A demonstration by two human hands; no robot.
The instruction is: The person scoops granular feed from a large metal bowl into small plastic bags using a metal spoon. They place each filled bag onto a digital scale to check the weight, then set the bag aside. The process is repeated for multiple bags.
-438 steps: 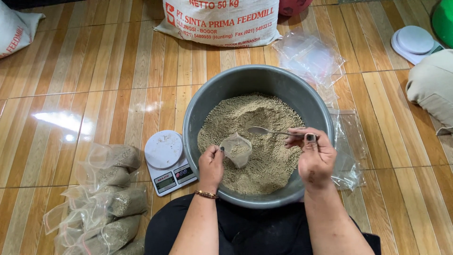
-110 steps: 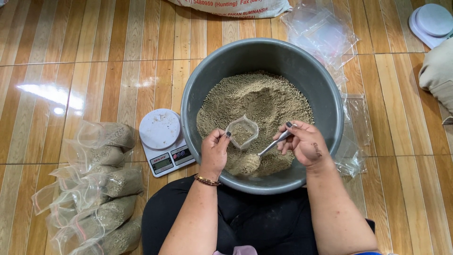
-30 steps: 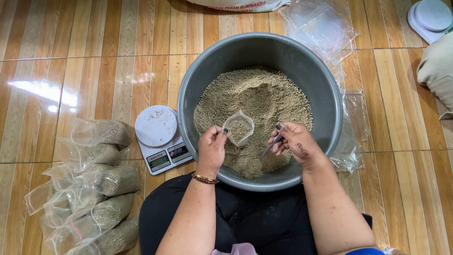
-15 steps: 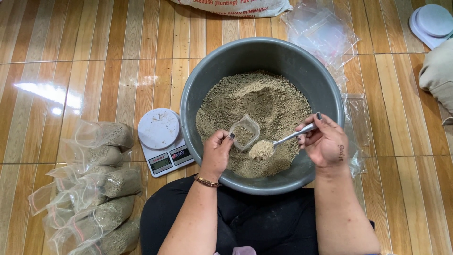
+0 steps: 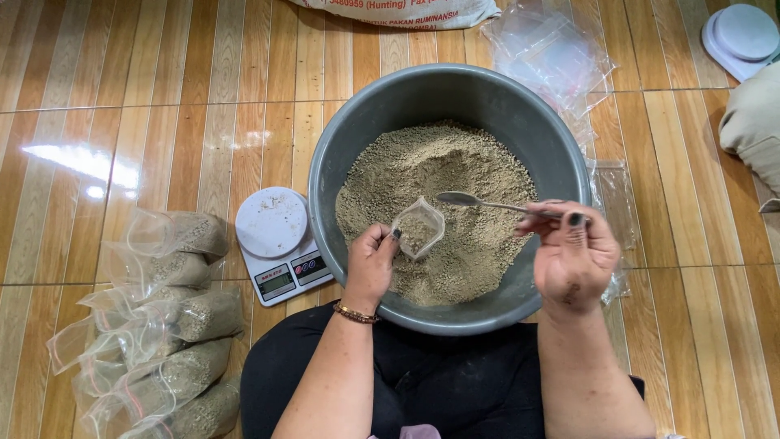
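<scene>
a small clear plastic bag (image 5: 419, 230), partly filled with tan granules, is held open over the grey basin. filled clear plastic bags of the same granules (image 5: 154, 325) lie piled at lower left. a stack of empty clear plastic bags (image 5: 552, 57) lies at upper right. a white printed sack (image 5: 406, 12) sits at the top edge. the white kitchen scale's small grey screen (image 5: 274, 281) faces up.

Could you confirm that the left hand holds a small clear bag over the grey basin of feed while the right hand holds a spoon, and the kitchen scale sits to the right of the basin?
Not quite: the head view shows the kitchen scale to the left of the grey basin, beside the filled bags. The rest holds: the left hand holds the small clear bag and the right hand the spoon.
</scene>
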